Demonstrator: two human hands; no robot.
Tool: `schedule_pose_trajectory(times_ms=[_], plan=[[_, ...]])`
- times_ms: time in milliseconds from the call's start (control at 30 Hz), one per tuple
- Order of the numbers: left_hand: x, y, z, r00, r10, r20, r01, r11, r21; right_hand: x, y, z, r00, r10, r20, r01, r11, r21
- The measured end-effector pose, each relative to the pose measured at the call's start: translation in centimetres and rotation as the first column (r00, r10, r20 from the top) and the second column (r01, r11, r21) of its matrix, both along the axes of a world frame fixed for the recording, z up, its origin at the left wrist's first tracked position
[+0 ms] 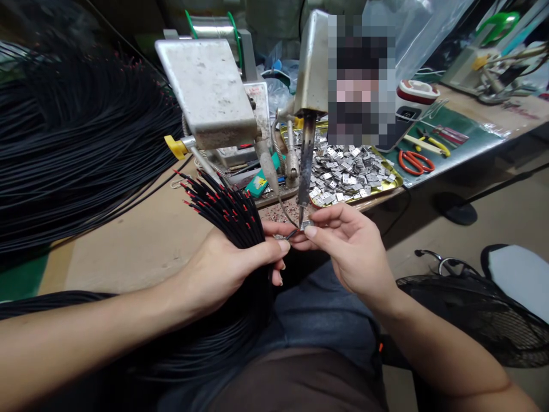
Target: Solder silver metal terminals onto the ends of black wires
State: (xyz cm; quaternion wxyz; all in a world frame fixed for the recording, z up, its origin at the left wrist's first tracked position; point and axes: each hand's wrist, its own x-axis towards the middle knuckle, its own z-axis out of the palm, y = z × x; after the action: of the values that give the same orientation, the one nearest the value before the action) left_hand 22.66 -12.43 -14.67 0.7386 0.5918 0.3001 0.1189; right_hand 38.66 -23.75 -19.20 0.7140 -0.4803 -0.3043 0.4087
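My left hand (240, 260) is wrapped round a thick bundle of black cables (227, 214) with red-tipped ends. One cable end (292, 234) reaches out from its thumb and index finger. A small metal connector (306, 224) is pinched between the thumb and fingertips of my right hand (349, 240). That connector sits at the end of the cable, right under the tip of a soldering iron (305, 166) that hangs tip-down from a metal box. A thin solder feed tube (278, 191) also leads down to this spot. The exact joint is too small to make out.
Many metal connectors fill a yellow tray (397, 182) behind the iron. A large heap of black cables (77, 143) covers the left of the table. A solder spool (214, 31), orange-handled scissors (415, 162) and yellow-handled pliers (435, 143) lie farther back. A black mesh fan (480, 320) stands at right.
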Motion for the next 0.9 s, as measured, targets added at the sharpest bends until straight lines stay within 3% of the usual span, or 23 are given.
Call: schedule_pose_trajectory(times_ms=[900], plan=[[-0.06,-0.23,0.14,0.996,0.070,0.047,-0.066,0.996,-0.067,-0.55,0.06,0.42,1.000,-0.027,-0.009,0.028,0.997,0.078]])
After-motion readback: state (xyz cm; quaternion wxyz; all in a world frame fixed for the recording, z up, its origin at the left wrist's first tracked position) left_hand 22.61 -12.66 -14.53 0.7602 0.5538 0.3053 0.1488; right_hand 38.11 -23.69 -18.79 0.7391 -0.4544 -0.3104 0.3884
